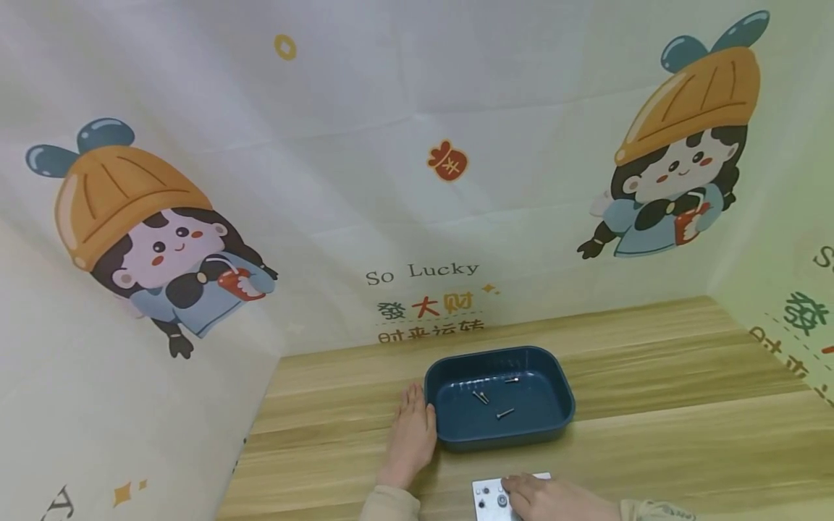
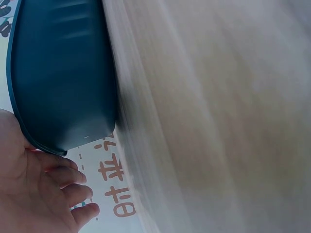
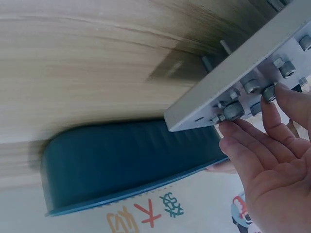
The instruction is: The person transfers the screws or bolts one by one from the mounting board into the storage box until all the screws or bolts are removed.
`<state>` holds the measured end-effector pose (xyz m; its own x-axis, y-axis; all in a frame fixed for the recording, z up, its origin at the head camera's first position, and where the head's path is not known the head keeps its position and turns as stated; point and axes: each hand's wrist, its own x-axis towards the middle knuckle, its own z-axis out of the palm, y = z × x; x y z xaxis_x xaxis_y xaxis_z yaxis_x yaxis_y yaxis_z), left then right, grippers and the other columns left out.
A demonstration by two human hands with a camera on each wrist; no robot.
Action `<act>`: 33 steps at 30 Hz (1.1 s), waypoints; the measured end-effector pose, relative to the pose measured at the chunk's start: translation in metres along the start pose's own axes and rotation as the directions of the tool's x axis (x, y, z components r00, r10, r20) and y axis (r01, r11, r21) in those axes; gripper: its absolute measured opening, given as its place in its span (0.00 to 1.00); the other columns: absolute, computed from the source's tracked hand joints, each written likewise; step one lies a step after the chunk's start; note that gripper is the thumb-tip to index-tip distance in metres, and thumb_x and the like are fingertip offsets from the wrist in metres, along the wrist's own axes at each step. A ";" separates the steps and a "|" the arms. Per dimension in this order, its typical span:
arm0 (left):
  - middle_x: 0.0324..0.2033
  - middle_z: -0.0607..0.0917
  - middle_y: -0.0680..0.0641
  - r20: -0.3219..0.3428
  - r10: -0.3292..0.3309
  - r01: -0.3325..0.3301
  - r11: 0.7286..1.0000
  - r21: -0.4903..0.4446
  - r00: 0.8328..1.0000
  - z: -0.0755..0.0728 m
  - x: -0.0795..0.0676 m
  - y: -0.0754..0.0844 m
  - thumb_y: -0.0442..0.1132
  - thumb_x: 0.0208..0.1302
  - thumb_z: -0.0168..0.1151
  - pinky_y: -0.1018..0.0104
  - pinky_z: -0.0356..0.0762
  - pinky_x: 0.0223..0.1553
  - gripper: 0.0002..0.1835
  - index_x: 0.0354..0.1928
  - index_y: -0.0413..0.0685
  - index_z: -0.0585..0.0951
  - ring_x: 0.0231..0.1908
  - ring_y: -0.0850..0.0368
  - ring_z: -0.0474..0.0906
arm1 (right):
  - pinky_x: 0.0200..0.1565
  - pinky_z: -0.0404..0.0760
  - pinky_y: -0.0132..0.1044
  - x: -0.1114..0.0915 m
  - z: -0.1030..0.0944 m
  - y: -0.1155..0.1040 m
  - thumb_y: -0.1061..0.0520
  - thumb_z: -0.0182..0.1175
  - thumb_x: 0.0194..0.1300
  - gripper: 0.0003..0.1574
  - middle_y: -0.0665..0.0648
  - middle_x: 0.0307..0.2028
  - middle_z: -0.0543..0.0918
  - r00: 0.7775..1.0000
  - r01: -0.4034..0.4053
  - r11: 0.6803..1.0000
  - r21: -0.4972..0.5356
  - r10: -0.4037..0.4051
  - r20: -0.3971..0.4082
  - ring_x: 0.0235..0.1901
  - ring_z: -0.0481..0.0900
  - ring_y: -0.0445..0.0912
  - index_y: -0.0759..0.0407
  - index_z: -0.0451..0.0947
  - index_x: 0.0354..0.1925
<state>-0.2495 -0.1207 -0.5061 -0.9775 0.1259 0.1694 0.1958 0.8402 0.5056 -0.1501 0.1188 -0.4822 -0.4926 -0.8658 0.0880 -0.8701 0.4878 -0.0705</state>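
My left hand point(image 1: 413, 438) rests against the left end of a dark blue tray point(image 1: 502, 440), fingers fairly straight along its outside. In the left wrist view, the thumb side of that hand touches the tray's rim point(image 2: 36, 145). Several small screws point(image 1: 504, 414) lie inside the tray. Nearer to me, my right hand point(image 1: 560, 499) is over a silver metal plate point(image 1: 490, 512) fitted with bolts. Thumb and index finger pinch a round bolt head point(image 3: 268, 93) on the plate, as the right wrist view shows. The other fingers extend beside a larger bolt point(image 3: 233, 110).
The wood-grain tabletop point(image 1: 684, 405) carries the tray, with the plate in front of it. Printed cloth walls point(image 1: 339, 181) rise behind and at both sides. Shanks point(image 3: 226, 47) stick out under the plate, which stands raised above the table.
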 end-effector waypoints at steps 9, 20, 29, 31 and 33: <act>0.71 0.61 0.27 0.005 0.005 -0.005 1.000 0.007 1.000 0.001 0.000 -0.001 0.39 0.77 0.42 0.36 0.55 0.71 0.27 0.69 0.24 0.62 0.72 0.31 0.55 | 0.49 0.85 0.37 -0.001 -0.007 -0.004 0.34 0.46 0.74 0.40 0.66 0.51 0.84 0.998 -0.030 0.999 -0.025 0.029 -0.052 0.50 0.85 0.50 0.69 0.77 0.54; 0.71 0.61 0.27 0.004 0.000 0.000 1.000 -0.010 1.000 -0.001 0.000 0.000 0.39 0.77 0.41 0.36 0.55 0.71 0.28 0.69 0.24 0.61 0.72 0.31 0.55 | 0.50 0.85 0.38 0.008 -0.037 0.000 0.57 0.61 0.67 0.17 0.63 0.51 0.84 0.989 -0.094 0.995 -0.040 0.089 -0.117 0.50 0.85 0.50 0.66 0.77 0.50; 0.71 0.60 0.28 0.013 -0.002 0.002 1.000 -0.007 1.000 -0.002 -0.001 0.000 0.39 0.77 0.41 0.36 0.55 0.71 0.28 0.69 0.24 0.61 0.73 0.31 0.54 | 0.37 0.86 0.32 0.019 -0.053 0.021 0.57 0.72 0.56 0.12 0.61 0.44 0.87 0.929 -0.108 0.963 -0.248 0.009 -0.370 0.41 0.88 0.49 0.56 0.76 0.32; 0.71 0.60 0.28 0.012 -0.002 0.002 1.000 -0.009 1.000 -0.002 -0.001 0.001 0.39 0.77 0.41 0.36 0.55 0.71 0.28 0.69 0.24 0.61 0.73 0.31 0.54 | 0.35 0.85 0.30 0.023 -0.058 0.027 0.57 0.72 0.56 0.13 0.58 0.40 0.88 0.924 -0.131 0.958 -0.255 0.025 -0.381 0.38 0.87 0.46 0.58 0.77 0.34; 0.71 0.60 0.28 0.014 -0.002 0.002 1.000 -0.008 1.000 -0.002 -0.001 0.001 0.39 0.77 0.41 0.36 0.54 0.71 0.28 0.69 0.24 0.61 0.73 0.31 0.54 | 0.32 0.84 0.28 0.026 -0.062 0.032 0.57 0.72 0.56 0.14 0.54 0.34 0.86 0.922 -0.148 0.956 -0.253 0.041 -0.384 0.34 0.85 0.43 0.58 0.76 0.34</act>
<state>-0.2480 -0.1213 -0.5040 -0.9789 0.1316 0.1563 0.1943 0.8363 0.5127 -0.1924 0.1185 -0.4210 -0.4969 -0.7357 0.4602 -0.7635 0.6227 0.1711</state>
